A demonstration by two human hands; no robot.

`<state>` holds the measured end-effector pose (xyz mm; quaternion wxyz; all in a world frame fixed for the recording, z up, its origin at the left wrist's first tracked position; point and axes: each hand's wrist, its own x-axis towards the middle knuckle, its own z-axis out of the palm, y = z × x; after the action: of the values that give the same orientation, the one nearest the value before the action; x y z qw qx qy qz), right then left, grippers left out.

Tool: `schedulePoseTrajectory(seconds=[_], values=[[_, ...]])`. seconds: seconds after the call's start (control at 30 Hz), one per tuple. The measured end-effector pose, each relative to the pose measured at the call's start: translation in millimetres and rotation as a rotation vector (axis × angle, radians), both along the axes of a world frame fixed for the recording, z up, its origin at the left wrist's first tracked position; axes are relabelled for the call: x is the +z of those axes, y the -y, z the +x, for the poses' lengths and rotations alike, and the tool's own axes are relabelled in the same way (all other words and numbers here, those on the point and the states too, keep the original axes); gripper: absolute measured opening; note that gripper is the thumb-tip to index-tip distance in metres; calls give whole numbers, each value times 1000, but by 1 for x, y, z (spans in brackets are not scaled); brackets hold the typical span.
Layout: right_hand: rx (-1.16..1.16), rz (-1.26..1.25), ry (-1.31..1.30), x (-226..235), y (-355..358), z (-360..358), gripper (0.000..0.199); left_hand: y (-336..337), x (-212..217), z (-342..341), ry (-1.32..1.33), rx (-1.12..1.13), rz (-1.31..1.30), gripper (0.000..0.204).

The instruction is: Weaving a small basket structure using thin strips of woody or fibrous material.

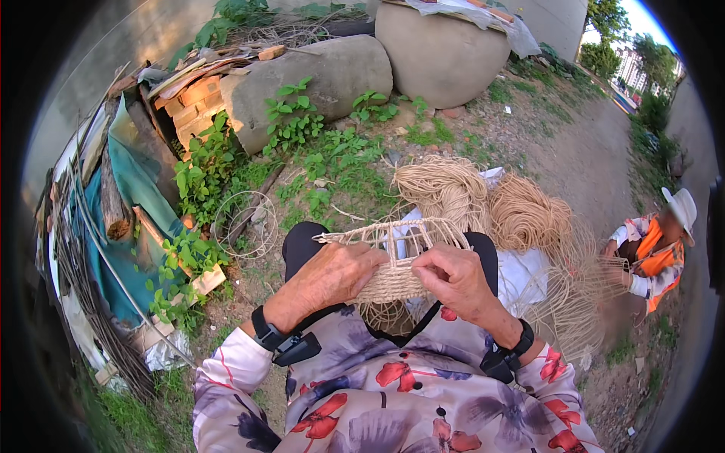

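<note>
Both hands are clamped on a half-woven straw basket [393,260] sitting over the person's lap, near the middle. The left hand [332,275] grips its woven side, and the right hand [453,275] pinches the rim with fingers closed on a strand. Just beyond, bundles of straw cord [483,200] lie on the ground. Far right, another person [657,253] sits with more straw.
</note>
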<state>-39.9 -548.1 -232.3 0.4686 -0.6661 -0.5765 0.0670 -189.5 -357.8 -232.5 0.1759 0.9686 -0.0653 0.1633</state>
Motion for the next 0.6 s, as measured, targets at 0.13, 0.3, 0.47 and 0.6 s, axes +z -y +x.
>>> schedulePoseTrajectory(seconds=[0.13,0.3,0.47,0.6], values=[[3,84,257,-4,-6,-2,6,2,-4,2,31,25,-39,19],[25,63,459,-5,-11,-5,7,-6,-9,1,30,-17,-227,19],[19,49,456,-8,-9,-3,10,-4,-8,7,-36,-50,-131,21],[36,91,522,-5,-12,-3,9,-6,-7,9,-75,-48,-161,21]])
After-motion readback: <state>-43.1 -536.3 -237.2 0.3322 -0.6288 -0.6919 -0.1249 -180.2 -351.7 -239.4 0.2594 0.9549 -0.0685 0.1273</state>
